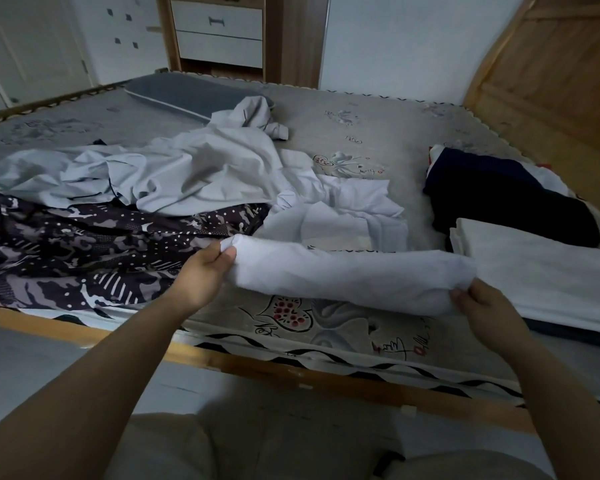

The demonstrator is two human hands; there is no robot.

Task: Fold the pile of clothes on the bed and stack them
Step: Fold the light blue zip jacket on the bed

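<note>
hands, left hand (205, 268) and right hand (485, 306), pinch white garment (354, 275) (ends only) above bed (378, 133).

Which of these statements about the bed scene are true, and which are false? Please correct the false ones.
1. Both hands hold the white garment. True.
2. The left hand rests on the patterned dark cloth. False: it pinches one end of the white garment.
3. A folded white piece lies to the right. True.
4. The dark navy garment lies on the floor. False: it lies on the bed.
5. The right hand is empty. False: it grips the garment's other end.
</note>
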